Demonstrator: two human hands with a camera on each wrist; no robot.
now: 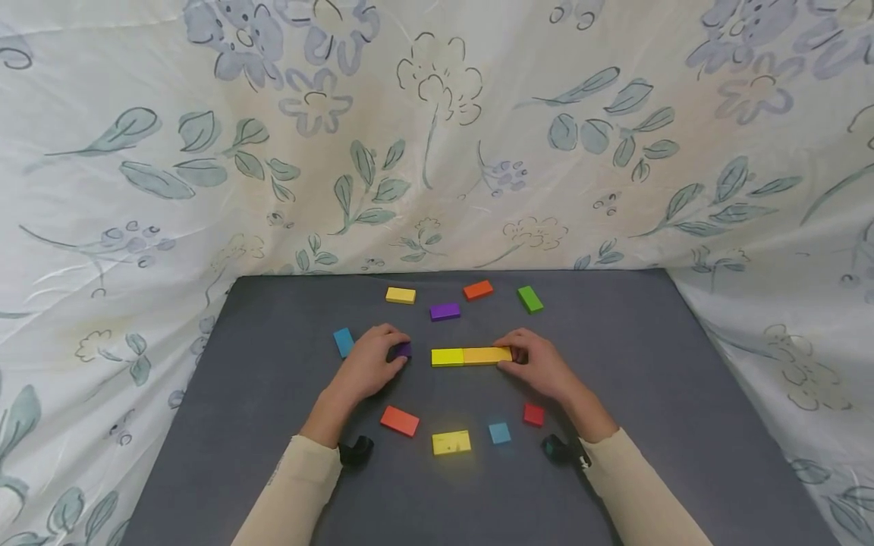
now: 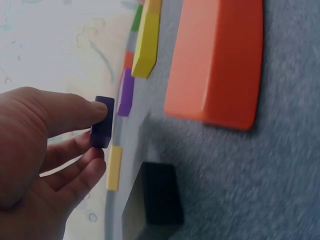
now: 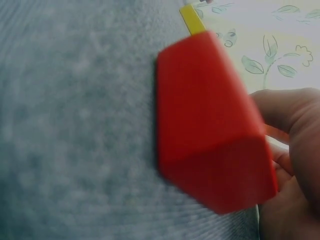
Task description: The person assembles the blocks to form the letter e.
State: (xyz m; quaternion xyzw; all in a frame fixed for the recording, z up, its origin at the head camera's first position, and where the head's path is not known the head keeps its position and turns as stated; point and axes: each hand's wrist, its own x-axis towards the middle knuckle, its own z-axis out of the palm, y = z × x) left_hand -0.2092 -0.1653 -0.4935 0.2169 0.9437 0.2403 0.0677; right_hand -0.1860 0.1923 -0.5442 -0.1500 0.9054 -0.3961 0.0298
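Observation:
A small dark purple block is pinched between the thumb and fingers of my left hand, left of a short row on the dark table. That row is a yellow block end to end with a longer orange-yellow block. My right hand grips the right end of the orange-yellow block, thumb on the near side and fingers on the far side. In the right wrist view a red block hides much of this hand's fingertips. A gap separates the purple block from the row.
Behind the hands lie a yellow block, a purple block, an orange-red block and a green block. A blue block is beside my left hand. Nearer are an orange block, a yellow block and a light-blue block.

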